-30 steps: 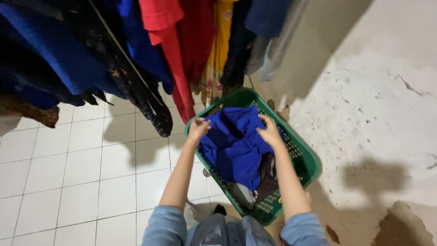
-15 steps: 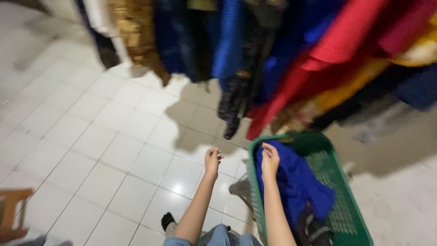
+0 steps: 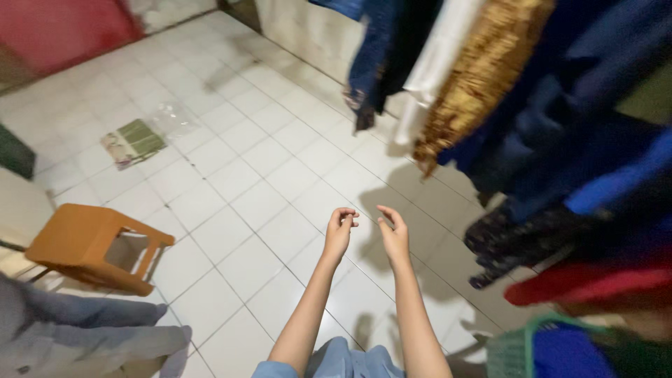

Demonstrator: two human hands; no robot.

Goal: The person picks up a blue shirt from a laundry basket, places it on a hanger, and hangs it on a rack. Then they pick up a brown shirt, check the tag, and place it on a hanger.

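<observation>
A: We list first our left hand [image 3: 341, 231]: held out over the white tiled floor [image 3: 231, 189], fingers curled loosely inward, nothing in it that we can see.

B: Second entry, our right hand [image 3: 393, 234]: just beside the left, not touching it, fingers half bent and likewise holding nothing. Both hang in the air, well above the tiles.

A: Nearest items: a row of hanging clothes [image 3: 532, 119] along our right, dark blue, white and a gold patterned piece [image 3: 465, 91], with a red garment [image 3: 595, 280] lower down.

B: Also the green basket [image 3: 518, 350] at the lower right corner, with blue cloth [image 3: 570, 353] in it. It sits apart from both hands, down by our right side.

A: Other stock: an orange stool [image 3: 94, 245] to the left, tipped on its side; a folded green and patterned item [image 3: 133, 142] lying flat on the tiles farther off; grey cloth [image 3: 77, 329] at the bottom left.

B: Handling note, as we judge it: with the hands empty and the basket behind them, we would do well to turn back toward the basket, take one piece by its edge with both hands, and lift it free of the rest before raising it to the hanging row.
</observation>
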